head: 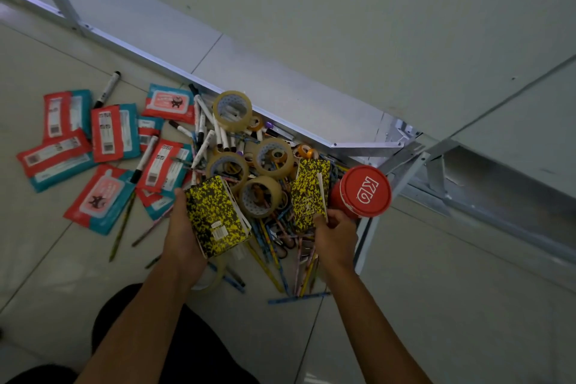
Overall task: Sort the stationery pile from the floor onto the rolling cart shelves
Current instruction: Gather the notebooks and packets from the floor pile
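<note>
A stationery pile lies on the tiled floor against the cart's metal frame (280, 97). My left hand (180, 237) grips a stack of yellow-and-black speckled notebooks (216, 215), held above the pile. My right hand (335, 234) pinches the lower edge of another yellow-and-black notebook (310, 193), held upright over the pile. Under and around them lie several tape rolls (232, 109), markers (204, 140) and coloured pencils (274, 259).
Several red-and-teal wipe packs (113, 132) are scattered on the floor to the left, with a loose black marker (107, 89). A red lidded can (364, 192) stands by my right hand, beside the cart's leg (371, 227). My dark-clothed knee (149, 337) is below.
</note>
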